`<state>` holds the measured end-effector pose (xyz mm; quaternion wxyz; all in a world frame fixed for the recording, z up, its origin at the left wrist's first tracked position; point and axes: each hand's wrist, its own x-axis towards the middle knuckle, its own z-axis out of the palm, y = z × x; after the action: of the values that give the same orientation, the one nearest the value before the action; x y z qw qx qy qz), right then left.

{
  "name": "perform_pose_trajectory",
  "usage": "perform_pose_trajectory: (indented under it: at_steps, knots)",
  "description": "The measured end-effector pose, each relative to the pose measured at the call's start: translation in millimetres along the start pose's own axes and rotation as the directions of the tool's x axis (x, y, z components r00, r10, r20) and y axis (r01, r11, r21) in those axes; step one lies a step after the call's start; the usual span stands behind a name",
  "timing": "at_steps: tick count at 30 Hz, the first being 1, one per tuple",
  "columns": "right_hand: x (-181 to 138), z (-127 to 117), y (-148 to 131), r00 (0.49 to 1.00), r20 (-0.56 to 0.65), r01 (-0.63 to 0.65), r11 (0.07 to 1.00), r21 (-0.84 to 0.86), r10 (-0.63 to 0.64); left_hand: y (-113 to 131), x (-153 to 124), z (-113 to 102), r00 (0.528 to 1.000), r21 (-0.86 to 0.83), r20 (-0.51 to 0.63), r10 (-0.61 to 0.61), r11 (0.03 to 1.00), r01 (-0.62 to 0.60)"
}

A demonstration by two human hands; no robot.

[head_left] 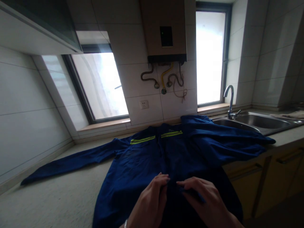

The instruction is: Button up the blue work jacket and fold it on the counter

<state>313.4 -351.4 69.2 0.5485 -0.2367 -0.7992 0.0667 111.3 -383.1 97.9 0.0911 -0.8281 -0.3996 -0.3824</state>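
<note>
- A dark blue work jacket [166, 155] lies spread flat on the pale kitchen counter [59, 193], collar toward the wall, its lower edge hanging over the near edge of the counter.
- The left hand [150, 202] rests on the jacket's front near the hem, fingers curled and pinching the cloth at the middle opening.
- The right hand [204, 199] lies just beside it, fingers bent over the other edge of the opening; the fingertips of the two hands nearly meet.
- What exactly sits between the fingertips, a button or a zip, is too dark to make out.
- Both wrists run out of the bottom of the view; a pale band shows at the left wrist.
- One sleeve [71, 163] stretches far out to the left along the counter; the other is folded across toward the sink [256, 122], its cuff lying near the basin's rim.
- Two yellow-green stripes [155, 136] cross the chest; a small mark above one is unreadable.
- A tap [230, 101] stands behind the sink, and the right basin is partly cut off.
- A water heater [163, 30] hangs on the tiled wall between two bright windows, its top out of view, hoses looped beneath.
- A wall socket [143, 104] sits below it.
</note>
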Motion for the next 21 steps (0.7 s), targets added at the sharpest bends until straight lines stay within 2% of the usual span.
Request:
perform_pose_trajectory:
  at_steps: [2, 4, 7, 11, 16, 21]
  knots:
    - [-2, 4, 5, 0.999, 0.003, -0.034, 0.999, 0.023, 0.034, 1, -1, 5, 0.977, -0.115, 0.001, -0.213, 0.971, 0.212]
    - [-3, 4, 6, 1.000, 0.003, 0.021, 0.999, -0.043, -0.021, 2, -3, 7, 0.946, -0.184, 0.060, -0.319, 0.928, 0.324]
    - [0, 1, 5, 0.985, -0.007, 0.165, 0.967, -0.193, -0.170, 5, -3, 7, 0.929, -0.237, 0.155, -0.337, 0.900, 0.366]
    - [3, -3, 4, 0.957, -0.008, 0.272, 0.909, -0.315, -0.289, 9, -1, 7, 0.917, -0.241, 0.152, -0.368, 0.886, 0.395]
    - [2, 2, 7, 0.956, 0.012, 0.278, 0.885, -0.373, -0.295, 7, -2, 22, 0.855, -0.244, 0.228, -0.467, 0.822, 0.514]
    - [-6, 15, 9, 0.973, -0.024, 0.211, 0.927, -0.309, -0.229, 2, -7, 33, 0.753, -0.320, 0.249, -0.609, 0.683, 0.657]
